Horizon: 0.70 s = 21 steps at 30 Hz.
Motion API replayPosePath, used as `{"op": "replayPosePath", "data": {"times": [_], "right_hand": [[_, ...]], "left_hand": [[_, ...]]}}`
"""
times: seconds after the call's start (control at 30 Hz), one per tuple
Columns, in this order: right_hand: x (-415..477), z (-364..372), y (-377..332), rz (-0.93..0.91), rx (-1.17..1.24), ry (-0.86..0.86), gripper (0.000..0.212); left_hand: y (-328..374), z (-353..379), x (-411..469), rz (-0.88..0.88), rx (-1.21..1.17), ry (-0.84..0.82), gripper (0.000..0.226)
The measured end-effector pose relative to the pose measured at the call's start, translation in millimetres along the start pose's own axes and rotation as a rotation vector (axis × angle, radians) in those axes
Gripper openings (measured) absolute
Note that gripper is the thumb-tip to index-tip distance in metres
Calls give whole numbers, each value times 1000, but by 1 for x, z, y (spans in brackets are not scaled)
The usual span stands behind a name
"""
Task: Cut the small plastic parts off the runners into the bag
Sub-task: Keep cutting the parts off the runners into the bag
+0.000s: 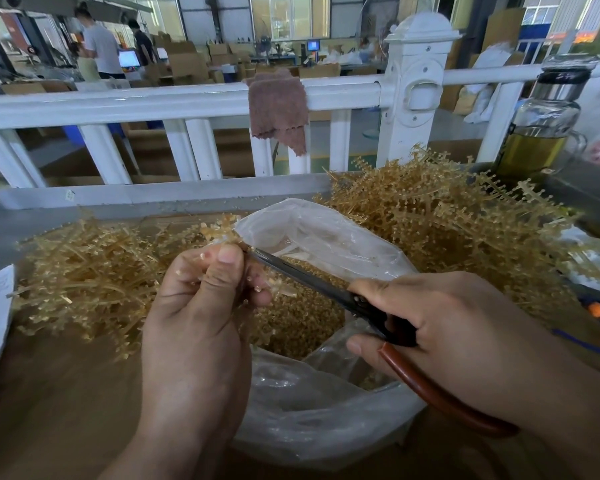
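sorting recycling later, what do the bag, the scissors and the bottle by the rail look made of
Bag: thin clear plastic film, glossy and crinkled, contents showing through.
Scissors: dark blades, probably steel, matte; the handle looks sleeved in smooth reddish-brown rubber or plastic.
Bottle: apparently clear glass, yellowish liquid visible inside, with a dark cap and a shiny metallic band.

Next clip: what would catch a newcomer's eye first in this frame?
Front and centre, the left hand pinches a runner while the right hand works scissors over an open clear bag of small amber parts. Tangled amber runner heaps flank the bag: one pile on the left, a taller one on the right. Behind, a brown rag hangs on a white railing.
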State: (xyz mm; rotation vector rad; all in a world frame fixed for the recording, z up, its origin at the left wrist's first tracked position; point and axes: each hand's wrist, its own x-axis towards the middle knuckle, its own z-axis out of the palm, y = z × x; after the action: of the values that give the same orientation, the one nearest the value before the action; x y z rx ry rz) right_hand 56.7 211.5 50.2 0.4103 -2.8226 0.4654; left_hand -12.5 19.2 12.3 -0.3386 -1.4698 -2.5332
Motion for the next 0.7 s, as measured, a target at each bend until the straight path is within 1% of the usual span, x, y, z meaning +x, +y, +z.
{"op": "replayPosePath", "data": {"times": [0.17,0.27,0.7], "right_hand": [[1,3,0,-19,-15,55,63],[0,5,-1,-12,-22,93,56],[1,2,0,-1,25,46,50]], "left_hand": [[0,0,1,-20,-41,1,11],[2,2,0,-27,-67,-7,11],[3,4,0,-64,-71,27,9]]}}
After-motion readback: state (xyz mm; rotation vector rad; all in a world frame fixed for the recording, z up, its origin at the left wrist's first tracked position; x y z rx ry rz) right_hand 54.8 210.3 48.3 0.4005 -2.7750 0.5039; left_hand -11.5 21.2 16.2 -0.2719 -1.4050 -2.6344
